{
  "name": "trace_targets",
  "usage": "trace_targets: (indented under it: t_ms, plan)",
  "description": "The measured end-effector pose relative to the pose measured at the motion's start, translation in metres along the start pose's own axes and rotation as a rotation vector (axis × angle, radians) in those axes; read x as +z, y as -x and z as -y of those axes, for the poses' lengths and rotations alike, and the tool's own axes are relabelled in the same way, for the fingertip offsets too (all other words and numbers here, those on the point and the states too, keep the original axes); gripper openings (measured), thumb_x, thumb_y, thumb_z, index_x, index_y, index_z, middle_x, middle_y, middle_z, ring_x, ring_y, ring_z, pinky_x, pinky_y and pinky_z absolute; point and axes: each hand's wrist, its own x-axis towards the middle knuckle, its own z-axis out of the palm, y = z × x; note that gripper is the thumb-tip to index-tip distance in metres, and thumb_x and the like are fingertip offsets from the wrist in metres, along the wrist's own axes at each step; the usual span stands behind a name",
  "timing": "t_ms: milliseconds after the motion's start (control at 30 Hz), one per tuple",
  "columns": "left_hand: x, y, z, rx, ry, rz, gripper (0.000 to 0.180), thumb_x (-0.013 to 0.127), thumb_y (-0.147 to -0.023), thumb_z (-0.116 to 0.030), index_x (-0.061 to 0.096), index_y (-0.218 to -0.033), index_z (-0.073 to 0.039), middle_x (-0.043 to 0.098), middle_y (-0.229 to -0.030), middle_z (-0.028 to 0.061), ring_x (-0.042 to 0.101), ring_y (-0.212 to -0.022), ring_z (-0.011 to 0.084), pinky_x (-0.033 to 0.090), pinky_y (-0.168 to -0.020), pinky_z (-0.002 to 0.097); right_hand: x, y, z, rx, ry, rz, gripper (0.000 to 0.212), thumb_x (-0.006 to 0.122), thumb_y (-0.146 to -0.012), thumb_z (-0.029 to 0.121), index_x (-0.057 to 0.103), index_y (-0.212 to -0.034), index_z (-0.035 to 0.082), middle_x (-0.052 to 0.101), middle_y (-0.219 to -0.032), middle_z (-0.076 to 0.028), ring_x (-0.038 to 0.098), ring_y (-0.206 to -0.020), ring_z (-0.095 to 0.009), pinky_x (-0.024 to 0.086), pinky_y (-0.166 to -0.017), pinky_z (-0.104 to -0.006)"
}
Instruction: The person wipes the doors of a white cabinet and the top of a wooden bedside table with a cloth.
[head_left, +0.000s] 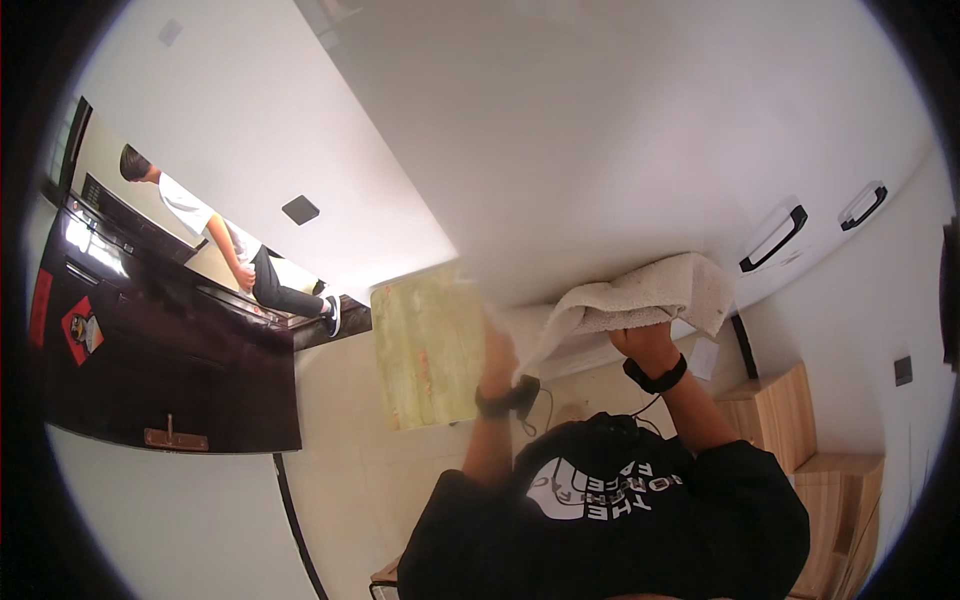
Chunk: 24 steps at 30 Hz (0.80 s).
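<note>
towel: an off-white towel (655,285), rumpled and folded over, lies at the right hand, mostly above it; one thin corner droops leftward, down toward the left wrist.
right hand: the right hand (648,345) touches the towel's lower edge from below; its fingers are mostly covered by the cloth, so whether they pinch it or lie flat cannot be told.
left hand: the left hand (497,352) is raised and blurred, just beside the towel's drooping corner; whether its fingers are spread or pressed together cannot be told.
wrists: a black band on the right wrist (655,375) and a black band on the left wrist (507,400).
shirt: a black shirt (710,525) with a white print, below both hands.
cabinet: a large glossy white cabinet (600,150) fills the space above both hands, with the towel along its lower part.
handles: two black handles (775,240), above and to the right of the right hand.
slab: a yellow-green flat slab (425,350), just left of the left hand.
door: a dark brown door (190,370) with a red picture (82,330), well left of the left hand.
other person: a person in a white top (190,205) and dark trousers, far left and above the left hand.
wood: a light wooden unit (765,410), right of the right forearm.
</note>
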Motion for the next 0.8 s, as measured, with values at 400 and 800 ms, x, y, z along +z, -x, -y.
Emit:
trace_targets:
  t_ms: [400, 800]
  plan:
    - [-0.050, -0.060, -0.093, 0.154, -0.012, -0.096, 0.028, 0.044, -0.086, -0.008, 0.051, -0.111, 0.003, 0.055, -0.105, 0.0159, 0.051, -0.096, 0.0283, 0.041, -0.086, 0.0378, -0.048, -0.076, 0.050, 0.025, 0.095, -0.244, 0.026, 0.056, -0.069, 0.012, 0.061, -0.093, 0.005, 0.058, -0.088, -0.017, 0.053, -0.083, -0.036, 0.036, -0.089, -0.0514]
    - [-0.012, -0.010, -0.062, 0.063, -0.061, -0.130, 0.029, 0.045, -0.087, -0.009, 0.050, -0.112, 0.003, 0.053, -0.107, 0.0161, 0.051, -0.097, 0.0282, 0.041, -0.086, 0.0379, -0.022, -0.023, 0.027, 0.053, -0.003, 0.003, 0.025, 0.057, -0.071, 0.016, 0.058, -0.093, 0.004, 0.055, -0.090, -0.022, 0.057, -0.072, -0.035, 0.050, -0.060, -0.0412]
